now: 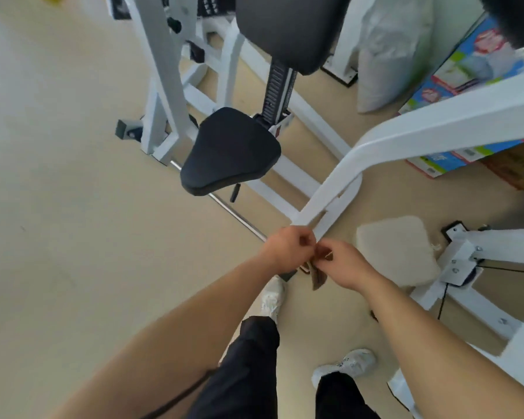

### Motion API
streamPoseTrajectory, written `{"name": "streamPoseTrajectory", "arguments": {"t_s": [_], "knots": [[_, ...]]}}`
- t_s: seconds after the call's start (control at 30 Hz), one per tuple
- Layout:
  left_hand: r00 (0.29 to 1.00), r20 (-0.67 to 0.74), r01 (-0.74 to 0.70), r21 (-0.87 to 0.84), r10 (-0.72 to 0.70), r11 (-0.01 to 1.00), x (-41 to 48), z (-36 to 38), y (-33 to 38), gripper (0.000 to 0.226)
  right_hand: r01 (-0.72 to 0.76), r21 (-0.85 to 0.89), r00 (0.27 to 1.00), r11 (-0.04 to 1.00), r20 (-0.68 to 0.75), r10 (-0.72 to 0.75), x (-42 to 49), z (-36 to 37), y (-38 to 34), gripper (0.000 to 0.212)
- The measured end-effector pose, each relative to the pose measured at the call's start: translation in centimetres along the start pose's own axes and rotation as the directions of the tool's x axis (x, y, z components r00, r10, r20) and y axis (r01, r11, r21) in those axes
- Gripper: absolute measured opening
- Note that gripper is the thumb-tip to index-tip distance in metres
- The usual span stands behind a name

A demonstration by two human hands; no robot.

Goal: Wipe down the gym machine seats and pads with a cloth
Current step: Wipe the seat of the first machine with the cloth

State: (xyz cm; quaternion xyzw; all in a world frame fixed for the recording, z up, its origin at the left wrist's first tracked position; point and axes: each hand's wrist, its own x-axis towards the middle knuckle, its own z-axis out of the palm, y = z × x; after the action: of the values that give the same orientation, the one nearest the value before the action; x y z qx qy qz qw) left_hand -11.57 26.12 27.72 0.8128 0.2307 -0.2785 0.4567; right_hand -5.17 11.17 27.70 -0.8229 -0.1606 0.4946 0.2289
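A small brown cloth [319, 278] hangs between my two hands in front of my body. My left hand [288, 247] pinches its top edge, and my right hand [344, 263] grips it from the other side, fingers closed. Ahead of my hands stands a white gym machine with a black seat [230, 151] and, above it, a black back pad [288, 28]. A beige pad [397, 252] sits on the floor frame to the right of my hands.
A white curved machine arm [375, 152] crosses from the upper right down toward my hands. Colourful boxes [466, 74] and a stuffed white sack [384, 55] stand at the back right. My feet in white shoes [271, 297] stand on beige floor.
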Motion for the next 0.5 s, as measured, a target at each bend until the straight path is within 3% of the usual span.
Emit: {"name": "streamPoseTrajectory", "arguments": {"t_s": [0.2, 0.37, 0.5], "knots": [[0.989, -0.133, 0.053, -0.123, -0.070, 0.991, -2.3, -6.3, -4.1, 0.022, 0.022, -0.003, 0.998, 1.000, -0.062, -0.022, 2.3, 1.8, -8.4, 0.010], [0.971, -0.164, 0.144, -0.180, -0.174, 0.973, -1.9, -8.3, -6.6, 0.021, 0.046, 0.145, 0.998, 0.988, -0.045, -0.040, 5.3, 2.6, -12.0, 0.007], [0.957, -0.190, 0.177, -0.217, -0.220, 0.960, -0.2, -9.9, -8.5, 0.029, -0.046, 0.313, 0.998, 0.949, 0.048, 0.033, 8.4, 2.6, -12.8, 0.016]]}}
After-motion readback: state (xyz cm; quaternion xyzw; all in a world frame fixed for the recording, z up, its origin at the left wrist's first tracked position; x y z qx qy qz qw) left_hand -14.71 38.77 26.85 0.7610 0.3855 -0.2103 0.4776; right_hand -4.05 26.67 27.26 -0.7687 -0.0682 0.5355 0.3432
